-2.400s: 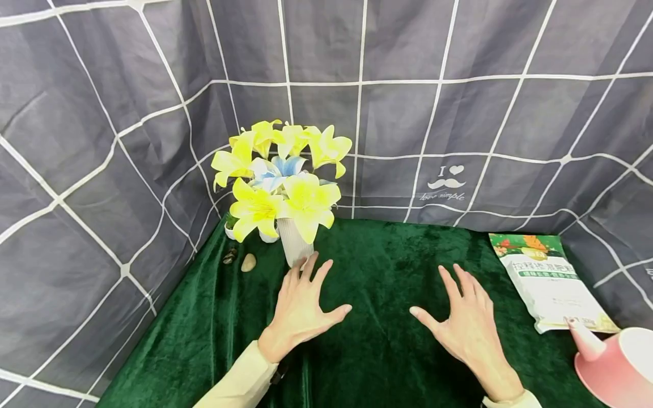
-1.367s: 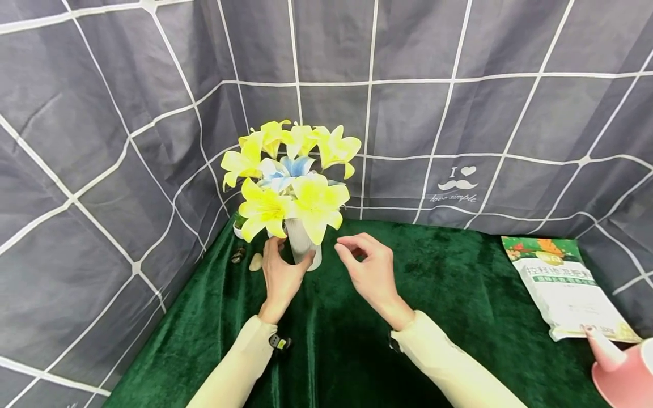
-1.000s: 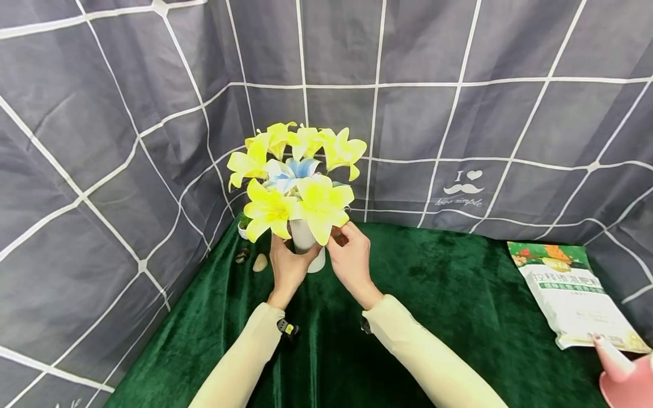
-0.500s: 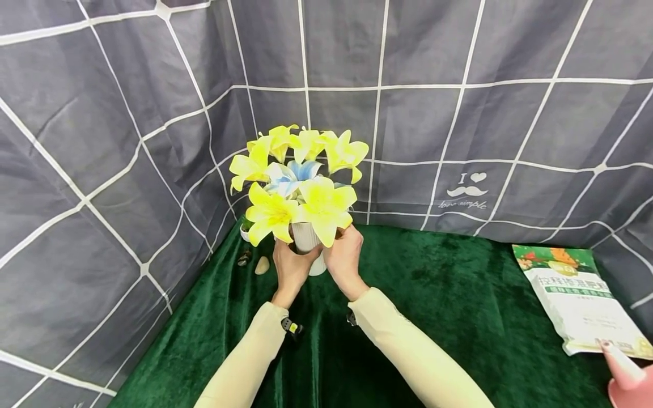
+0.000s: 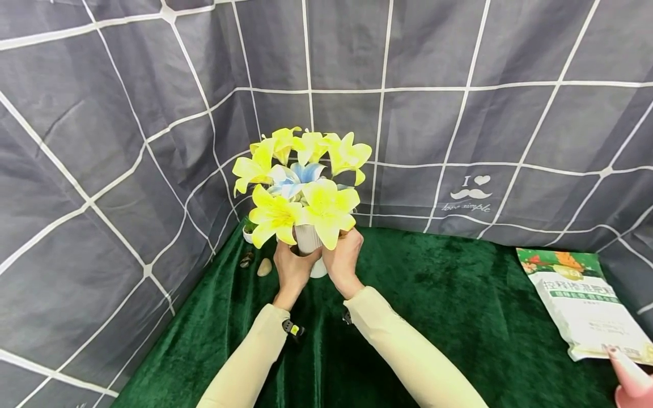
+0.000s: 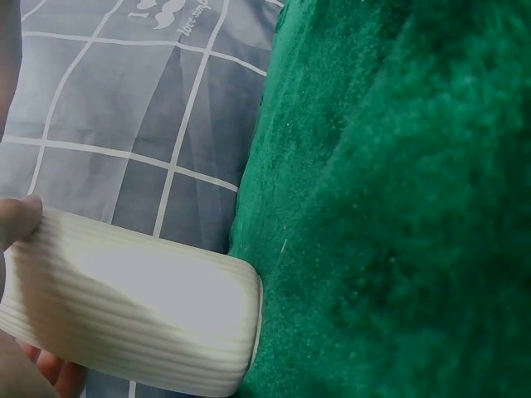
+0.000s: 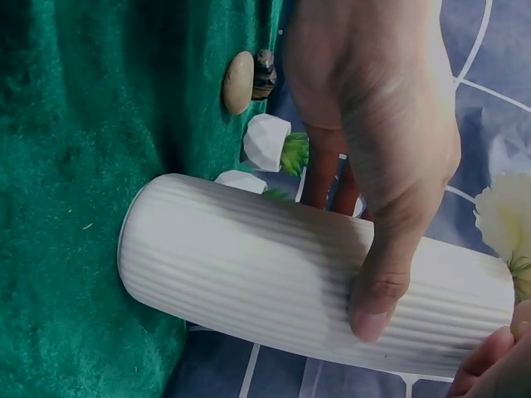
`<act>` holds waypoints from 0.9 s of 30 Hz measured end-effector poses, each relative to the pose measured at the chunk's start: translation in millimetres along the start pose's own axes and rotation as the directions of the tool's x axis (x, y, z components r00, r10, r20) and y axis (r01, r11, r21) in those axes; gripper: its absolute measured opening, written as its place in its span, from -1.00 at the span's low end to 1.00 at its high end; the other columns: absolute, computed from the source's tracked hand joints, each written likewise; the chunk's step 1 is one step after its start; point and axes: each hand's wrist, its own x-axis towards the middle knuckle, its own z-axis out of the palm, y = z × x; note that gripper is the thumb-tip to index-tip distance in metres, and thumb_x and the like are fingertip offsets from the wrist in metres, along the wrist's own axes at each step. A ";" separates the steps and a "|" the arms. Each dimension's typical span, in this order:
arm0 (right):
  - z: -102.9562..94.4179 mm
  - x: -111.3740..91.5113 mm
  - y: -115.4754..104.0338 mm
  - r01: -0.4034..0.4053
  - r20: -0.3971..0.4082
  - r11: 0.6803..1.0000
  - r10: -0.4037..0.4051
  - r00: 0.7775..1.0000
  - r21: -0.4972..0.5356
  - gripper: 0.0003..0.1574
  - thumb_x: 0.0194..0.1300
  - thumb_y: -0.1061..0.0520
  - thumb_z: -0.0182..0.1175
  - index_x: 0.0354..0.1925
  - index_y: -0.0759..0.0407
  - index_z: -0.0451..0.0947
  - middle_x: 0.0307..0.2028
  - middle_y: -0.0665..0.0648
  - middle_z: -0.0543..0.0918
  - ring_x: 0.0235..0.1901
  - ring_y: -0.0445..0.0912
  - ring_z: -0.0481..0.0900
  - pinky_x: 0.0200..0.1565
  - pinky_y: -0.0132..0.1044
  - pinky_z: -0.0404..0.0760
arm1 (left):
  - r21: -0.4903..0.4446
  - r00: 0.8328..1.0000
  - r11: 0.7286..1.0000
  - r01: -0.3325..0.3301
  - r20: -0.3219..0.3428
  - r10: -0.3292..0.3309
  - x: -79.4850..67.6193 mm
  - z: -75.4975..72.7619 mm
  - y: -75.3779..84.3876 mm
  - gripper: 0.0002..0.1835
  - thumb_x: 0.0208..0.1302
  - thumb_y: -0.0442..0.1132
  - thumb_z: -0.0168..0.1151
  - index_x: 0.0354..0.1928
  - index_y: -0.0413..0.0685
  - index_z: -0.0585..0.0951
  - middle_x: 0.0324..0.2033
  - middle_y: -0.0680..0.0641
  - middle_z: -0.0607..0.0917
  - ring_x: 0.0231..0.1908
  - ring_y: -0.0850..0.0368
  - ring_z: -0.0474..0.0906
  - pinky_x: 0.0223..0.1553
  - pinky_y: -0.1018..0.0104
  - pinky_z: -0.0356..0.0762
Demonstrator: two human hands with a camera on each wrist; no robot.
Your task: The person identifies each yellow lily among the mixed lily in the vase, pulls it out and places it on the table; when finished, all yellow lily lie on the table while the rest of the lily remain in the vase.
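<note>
A white ribbed vase (image 5: 308,238) stands on the green velvet cloth, holding yellow lilies (image 5: 329,208) and a blue-and-white flower (image 5: 306,173). My left hand (image 5: 292,275) grips the vase from the left, its thumb laid across the ribbed front, as the right wrist view shows close up. On the other side, my right hand (image 5: 344,260) holds the vase higher up, fingers curled near its rim under the front lily; the petals partly hide them. In the left wrist view the base of the vase (image 6: 191,311) meets the cloth.
A pale pebble (image 5: 264,267), a dark stone (image 5: 247,259) and a small potted plant (image 5: 248,233) are left of the vase. Another small white pot (image 7: 239,180) sits behind it. At right lie a printed bag (image 5: 586,306) and a pink watering can (image 5: 632,377). A checked curtain (image 5: 418,130) surrounds the cloth.
Both hands were spread open over the cloth. The left took hold of the vase first, then the right moved left and closed on its upper side. The head view shifted slightly.
</note>
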 end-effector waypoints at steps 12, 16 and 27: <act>-3.4 -3.4 -5.4 0.093 -0.053 0.995 -0.091 0.994 0.038 -0.77 0.30 0.12 0.34 -0.49 0.16 0.68 -0.58 0.21 0.70 -0.43 0.02 0.71 -0.27 -0.15 0.70 | 0.011 1.000 1.000 0.003 -0.010 -0.003 0.3 2.9 -3.6 -0.09 -0.06 0.16 0.61 0.35 0.18 0.41 0.13 -0.13 0.61 0.11 -0.07 0.60 0.12 -0.08 0.65; -5.0 -4.9 -10.8 0.125 -0.070 0.990 -0.121 0.990 0.058 -0.71 0.27 0.17 0.34 -0.59 0.15 0.62 -0.67 0.20 0.63 -0.52 0.00 0.64 -0.35 -0.24 0.64 | -0.007 1.000 1.000 -0.022 -0.014 0.022 0.2 2.6 -4.6 -0.12 -0.04 0.13 0.60 0.35 0.18 0.42 0.11 -0.13 0.62 0.09 -0.10 0.62 0.08 -0.08 0.67; -9.4 -8.6 -20.0 0.175 -0.134 0.977 -0.159 0.978 0.124 -0.87 0.05 0.23 0.51 -0.51 0.16 0.71 -0.61 0.17 0.71 -0.46 0.00 0.69 -0.31 -0.35 0.66 | -0.037 1.000 0.999 -0.030 -0.008 0.030 -2.5 1.1 -3.5 -0.12 -0.02 0.12 0.60 0.37 0.24 0.39 0.14 -0.06 0.60 0.11 -0.03 0.61 0.13 -0.07 0.65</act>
